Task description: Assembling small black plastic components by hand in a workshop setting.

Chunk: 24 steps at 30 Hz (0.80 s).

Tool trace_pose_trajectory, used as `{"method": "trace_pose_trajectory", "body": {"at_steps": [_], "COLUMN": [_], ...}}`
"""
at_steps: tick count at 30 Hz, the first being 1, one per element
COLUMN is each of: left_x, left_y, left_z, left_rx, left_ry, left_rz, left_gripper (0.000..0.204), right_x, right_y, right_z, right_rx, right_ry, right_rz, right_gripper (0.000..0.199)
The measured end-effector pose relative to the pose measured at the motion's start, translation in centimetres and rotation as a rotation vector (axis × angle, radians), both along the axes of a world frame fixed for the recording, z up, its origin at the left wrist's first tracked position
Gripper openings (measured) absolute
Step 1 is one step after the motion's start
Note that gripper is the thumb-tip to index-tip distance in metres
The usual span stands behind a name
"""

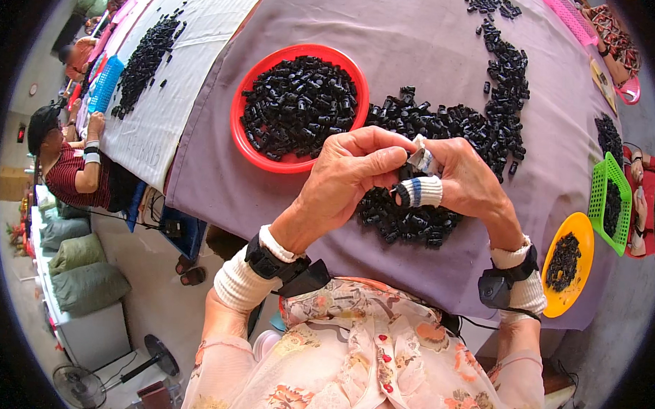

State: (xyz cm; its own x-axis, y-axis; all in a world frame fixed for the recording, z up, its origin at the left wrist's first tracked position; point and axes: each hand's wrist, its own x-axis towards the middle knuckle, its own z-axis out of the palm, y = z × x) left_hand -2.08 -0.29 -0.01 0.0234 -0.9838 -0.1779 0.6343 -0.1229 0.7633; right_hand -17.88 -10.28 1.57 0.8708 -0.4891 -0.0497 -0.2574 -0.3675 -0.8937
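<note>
My left hand (336,177) and my right hand (467,173) meet above the purple-grey cloth, both closed in a pinch. Between their fingertips is a small black plastic part, mostly hidden by the fingers. White cloth wraps with blue stripes (423,190) cover fingers of my right hand. Under and behind my hands spreads a pile of small black cylindrical plastic parts (446,121). To the left of the pile, near my left hand, stands a round red basin (238,133) filled with similar black parts.
At the right, a yellow plate (584,246) holds small dark bits beside a green basket (601,187). A trail of black parts runs to the far edge. Several people sit around; one in a striped top (76,170) works at the left table. A fan (79,387) stands lower left.
</note>
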Motion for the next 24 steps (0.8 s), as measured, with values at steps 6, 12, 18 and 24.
{"method": "trace_pose_trajectory", "body": {"at_steps": [6, 12, 18, 24], "left_x": [-0.18, 0.34, 0.18, 0.07], "left_y": [0.07, 0.01, -0.01, -0.01], "left_z": [0.2, -0.37, -0.43, -0.61], "left_rx": [-0.033, -0.07, -0.087, -0.076], "left_ry": [-0.086, 0.115, 0.172, 0.159], "left_rz": [0.02, -0.051, -0.068, -0.062], "left_gripper": [0.016, 0.019, 0.019, 0.018], "right_x": [0.19, 0.07, 0.13, 0.07], "right_y": [0.37, 0.16, 0.0, -0.05], "right_z": [0.14, -0.43, -0.4, -0.32], "right_rx": [-0.017, 0.104, 0.087, 0.069], "right_ry": [-0.04, -0.121, -0.068, -0.044], "right_rz": [0.006, -0.049, -0.018, 0.009], "right_gripper": [0.041, 0.04, 0.045, 0.047]}}
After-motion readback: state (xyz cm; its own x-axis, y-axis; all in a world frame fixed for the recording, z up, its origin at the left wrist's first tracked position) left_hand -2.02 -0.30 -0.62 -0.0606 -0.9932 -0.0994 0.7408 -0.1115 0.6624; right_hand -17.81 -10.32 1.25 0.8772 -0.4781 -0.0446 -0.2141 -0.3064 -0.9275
